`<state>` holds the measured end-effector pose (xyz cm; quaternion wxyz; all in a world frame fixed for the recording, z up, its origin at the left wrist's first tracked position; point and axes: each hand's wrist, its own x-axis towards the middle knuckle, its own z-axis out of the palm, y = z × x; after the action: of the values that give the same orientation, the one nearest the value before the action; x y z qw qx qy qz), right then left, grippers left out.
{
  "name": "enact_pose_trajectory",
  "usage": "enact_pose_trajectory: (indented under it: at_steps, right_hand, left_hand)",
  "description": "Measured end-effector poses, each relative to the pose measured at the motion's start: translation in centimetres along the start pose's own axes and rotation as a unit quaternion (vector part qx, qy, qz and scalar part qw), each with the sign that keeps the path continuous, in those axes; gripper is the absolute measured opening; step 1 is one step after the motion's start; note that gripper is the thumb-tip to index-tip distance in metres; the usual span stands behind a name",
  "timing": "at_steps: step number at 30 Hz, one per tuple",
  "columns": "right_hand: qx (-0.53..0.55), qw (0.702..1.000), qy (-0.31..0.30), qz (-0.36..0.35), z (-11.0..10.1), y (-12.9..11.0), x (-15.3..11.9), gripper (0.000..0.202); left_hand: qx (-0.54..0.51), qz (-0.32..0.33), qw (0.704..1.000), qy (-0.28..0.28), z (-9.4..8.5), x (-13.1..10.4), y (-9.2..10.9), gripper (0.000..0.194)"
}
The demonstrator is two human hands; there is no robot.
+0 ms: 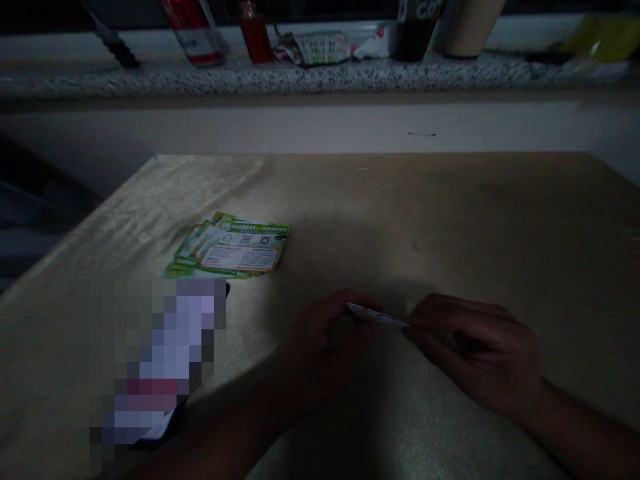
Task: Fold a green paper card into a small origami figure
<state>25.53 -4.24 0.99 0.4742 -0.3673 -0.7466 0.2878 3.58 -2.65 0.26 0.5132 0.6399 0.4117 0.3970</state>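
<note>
Low centre of frame, you're pinching a thin card (379, 316), left hand (325, 340) on one end, right hand (483, 350) on the other; green cards (239, 255) lie piled centre-left!

I held a thin card (377, 315) nearly edge-on above the table (425, 213), its left end in my left hand (325, 337), its right end pinched by my right hand (483, 350). Green printed cards (240, 250) lay piled left of my hands, near a pixelated object (170, 347). A red can (195, 33) stood on the speckled ledge (310, 80) behind.
</note>
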Motion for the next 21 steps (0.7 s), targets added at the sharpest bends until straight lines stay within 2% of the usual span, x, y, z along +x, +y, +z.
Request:
enact_pose_trajectory:
  at_steps: [3,8,10,12,15,18,21]
  right_hand:
    - [0.008,1.000,-0.011,0.015,0.2,0.2,0.0,0.017]
    - [0.045,0.992,-0.034,0.116,0.7,0.2,-0.3,0.007]
    - [0.055,0.989,-0.035,0.134,1.0,0.1,-0.2,0.006]
    - [0.042,0.989,-0.022,0.139,1.2,0.1,-0.1,0.006]
    - [-0.013,0.992,0.003,0.125,1.3,-0.1,0.1,0.006]
    - [-0.051,0.996,0.017,0.074,1.3,-0.1,0.2,0.009]
    - [-0.055,0.998,0.018,0.039,1.4,0.0,0.2,0.017]
  left_hand:
    - [0.022,0.021,1.000,0.002,0.0,0.2,0.0,0.015]
    - [0.067,0.042,0.997,-0.021,0.1,0.1,0.0,0.014]
    - [0.084,0.030,0.996,-0.025,0.3,0.1,-0.1,0.014]
    - [0.103,0.003,0.995,-0.002,0.4,0.1,-0.1,0.016]
    - [0.093,-0.024,0.995,0.040,0.7,0.2,-0.1,0.023]
    - [0.032,-0.035,0.995,0.083,1.0,0.2,0.1,0.030]
    - [-0.017,-0.047,0.994,0.100,1.2,0.1,0.2,0.026]
